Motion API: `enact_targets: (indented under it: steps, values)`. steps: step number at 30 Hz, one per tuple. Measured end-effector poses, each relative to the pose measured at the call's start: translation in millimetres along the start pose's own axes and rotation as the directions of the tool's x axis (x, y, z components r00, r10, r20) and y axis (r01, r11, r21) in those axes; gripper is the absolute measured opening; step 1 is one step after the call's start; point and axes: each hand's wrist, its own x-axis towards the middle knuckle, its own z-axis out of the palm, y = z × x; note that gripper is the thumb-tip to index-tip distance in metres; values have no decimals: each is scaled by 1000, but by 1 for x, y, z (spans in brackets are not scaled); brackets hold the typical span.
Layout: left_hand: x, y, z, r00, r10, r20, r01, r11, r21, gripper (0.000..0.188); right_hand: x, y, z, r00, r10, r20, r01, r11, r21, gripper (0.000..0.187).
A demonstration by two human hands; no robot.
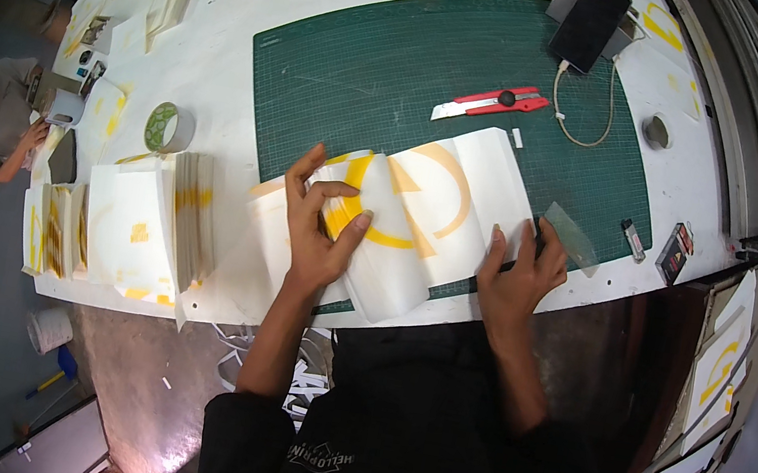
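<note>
A white paper sheet with yellow and pale orange printed curves (pixel 497 191) lies across the green cutting mat (pixel 368 64) in front of me, its left part curled up and folded over. My left hand (pixel 320 227) is closed on that curled part, thumb and fingers pinching the paper. At the sheet's right side rests my right hand (pixel 524 271), fingers apart, the thumb on the paper and the other fingers by its edge. Beside those fingers lies a clear, thin piece (pixel 571 239). Beyond the sheet is a red utility knife (pixel 491 103) with its blade out.
Stacks of yellow-printed paper (pixel 136 221) stand at left, near a tape roll (pixel 168 128). A black phone (pixel 590 21) with a cable leans at the far right. A small cup-like object (pixel 657 133) and a small box (pixel 675 254) are on the right. Another person (pixel 3 114) is at far left.
</note>
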Motion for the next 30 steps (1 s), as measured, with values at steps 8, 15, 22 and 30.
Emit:
enact_targets:
  steps: [8, 15, 22, 30]
  values:
    - [-1, -2, 1, 1000, -12, -25, 11, 999, -38, 25, -4, 0, -1, 997, -78, 2, 78, 997, 27, 31]
    - [-1, -4, -1, 1000, -6, -9, 6, 999, -42, 25, -11, -34, -27, 946, -282, 161, 108, 739, 665, 40]
    - [-2, -4, 0, 998, -41, -43, 36, 994, -99, 23, -2, -35, -5, 983, 81, 163, -159, 816, 555, 29]
    - [-1, -5, -5, 1000, -27, -4, 26, 989, -146, 14, 1, -60, -9, 998, -59, -23, 61, 785, 616, 28]
